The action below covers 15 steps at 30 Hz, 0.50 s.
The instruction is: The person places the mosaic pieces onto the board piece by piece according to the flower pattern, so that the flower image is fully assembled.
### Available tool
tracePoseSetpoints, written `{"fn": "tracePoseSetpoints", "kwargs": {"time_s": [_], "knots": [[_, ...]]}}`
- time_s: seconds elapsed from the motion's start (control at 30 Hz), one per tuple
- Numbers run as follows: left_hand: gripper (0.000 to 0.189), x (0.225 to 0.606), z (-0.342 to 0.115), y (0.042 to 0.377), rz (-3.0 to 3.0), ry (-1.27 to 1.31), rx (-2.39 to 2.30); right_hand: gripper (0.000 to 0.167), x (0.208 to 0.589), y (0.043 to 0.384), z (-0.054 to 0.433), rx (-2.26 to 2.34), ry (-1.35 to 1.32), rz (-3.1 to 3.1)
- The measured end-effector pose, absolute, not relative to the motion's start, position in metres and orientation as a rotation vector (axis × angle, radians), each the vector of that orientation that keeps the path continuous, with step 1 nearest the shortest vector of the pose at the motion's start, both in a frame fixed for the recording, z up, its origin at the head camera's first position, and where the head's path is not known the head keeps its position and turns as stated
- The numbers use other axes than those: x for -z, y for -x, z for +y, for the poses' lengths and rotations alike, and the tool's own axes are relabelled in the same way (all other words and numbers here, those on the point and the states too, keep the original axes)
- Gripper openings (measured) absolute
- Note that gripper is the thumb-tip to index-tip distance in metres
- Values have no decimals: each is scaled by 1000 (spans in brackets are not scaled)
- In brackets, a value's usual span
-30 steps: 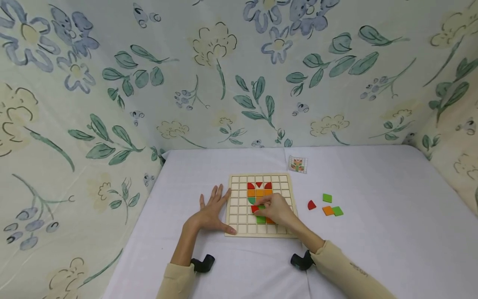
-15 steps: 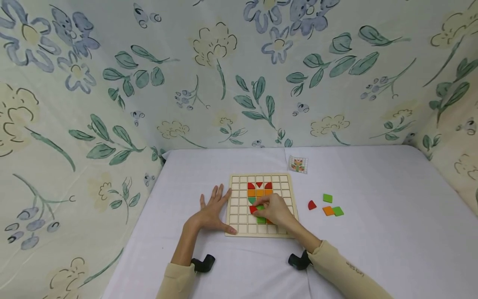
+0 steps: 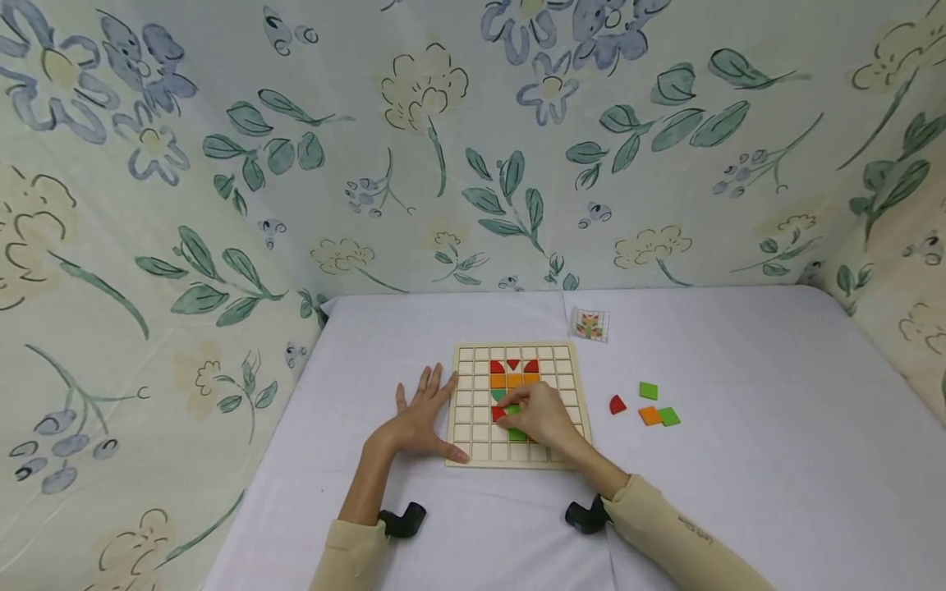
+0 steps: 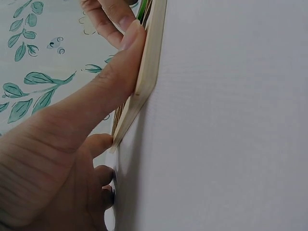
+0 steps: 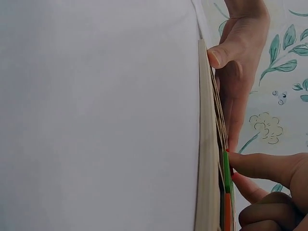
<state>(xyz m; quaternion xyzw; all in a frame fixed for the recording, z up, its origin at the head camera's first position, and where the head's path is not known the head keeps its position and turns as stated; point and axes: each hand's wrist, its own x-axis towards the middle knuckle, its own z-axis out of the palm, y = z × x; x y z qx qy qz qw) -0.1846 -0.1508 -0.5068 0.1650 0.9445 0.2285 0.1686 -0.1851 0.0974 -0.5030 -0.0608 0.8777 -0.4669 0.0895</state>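
A square wooden grid board [image 3: 473,451] lies on the white-covered table, with red, orange and green tiles set in its middle cells. My right hand [image 3: 545,417] reaches over it from the right and pinches a red tile [image 3: 498,414] between thumb and fingertips, at a cell just left of a green tile. Part of the pattern is hidden beneath that hand. At the board's left side my left hand [image 3: 417,423] has its fingers spread, a fingertip at the left edge and the thumb on the near-left corner. The left wrist view shows that thumb [image 4: 101,96] along the wooden rim [image 4: 151,62].
Loose tiles lie right of the board: a red quarter-circle [image 3: 617,405], an orange square [image 3: 650,416] and two green ones, one farther back [image 3: 648,391]. Behind the board's far-right corner is a small pattern card [image 3: 590,325]. A floral cloth [image 3: 473,164] hangs behind the table.
The red tile in my right hand has shifted slightly left and turned straighter with the grid. My right forearm has swung a little left. The left hand has stayed put.
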Motion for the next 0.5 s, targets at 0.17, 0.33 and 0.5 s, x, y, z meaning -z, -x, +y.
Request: {"fn": "tracePoseSetpoints", "kwargs": {"time_s": [0.17, 0.33, 0.5], "knots": [[138, 508, -151, 184, 2682, -471, -645, 13, 504, 184, 100, 1413, 184, 2598], [138, 507, -151, 183, 2680, -471, -642, 11, 505, 184, 102, 1429, 205, 2584], [137, 508, -151, 184, 2690, -474, -646, 10, 505, 184, 100, 1426, 204, 2586]]}}
